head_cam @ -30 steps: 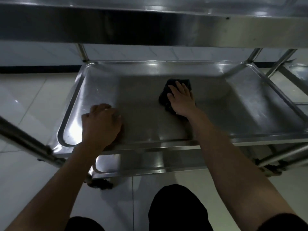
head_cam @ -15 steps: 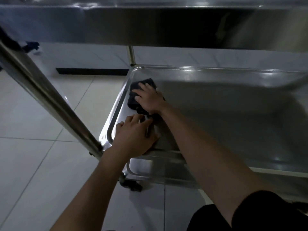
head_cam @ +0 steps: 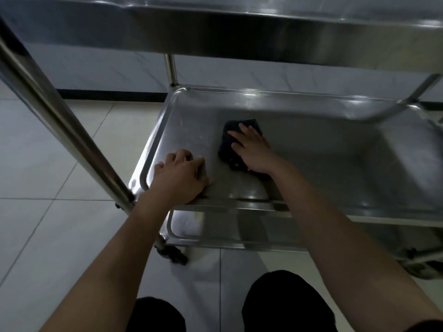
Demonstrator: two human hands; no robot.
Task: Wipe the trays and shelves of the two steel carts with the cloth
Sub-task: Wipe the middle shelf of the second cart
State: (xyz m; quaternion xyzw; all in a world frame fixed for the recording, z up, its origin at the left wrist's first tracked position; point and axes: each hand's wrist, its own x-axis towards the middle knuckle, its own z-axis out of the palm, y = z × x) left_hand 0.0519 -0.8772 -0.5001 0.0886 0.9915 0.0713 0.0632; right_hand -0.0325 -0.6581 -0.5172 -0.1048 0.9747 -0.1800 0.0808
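I see the dark cloth (head_cam: pixel 236 140) lying bunched on the floor of the middle tray (head_cam: pixel 335 159), left of the frame's centre and a little way in from the tray's left wall. My right hand (head_cam: pixel 253 149) lies flat on top of it, fingers straight and slightly spread, pointing toward the upper left, pressing the cloth down onto the steel; part of the cloth shows beyond the fingertips and along the left of the palm.

My left hand (head_cam: pixel 181 177) rests on the tray's near left corner, below and left of the cloth and apart from it. Its fingers are bent over the near rim and lie on the tray floor, holding nothing loose.

Above, across the top of the frame, runs the upper tray (head_cam: pixel 239 32) of the same cart. A steel upright (head_cam: pixel 60 123) slants through the left side of the frame down to the tray's corner. Under the middle tray, the lower shelf (head_cam: pixel 215 226) shows, with a black castor (head_cam: pixel 173 255) beneath it on the pale tiled floor (head_cam: pixel 48 236). Dark-clothed knees (head_cam: pixel 280 305) fill the bottom edge.
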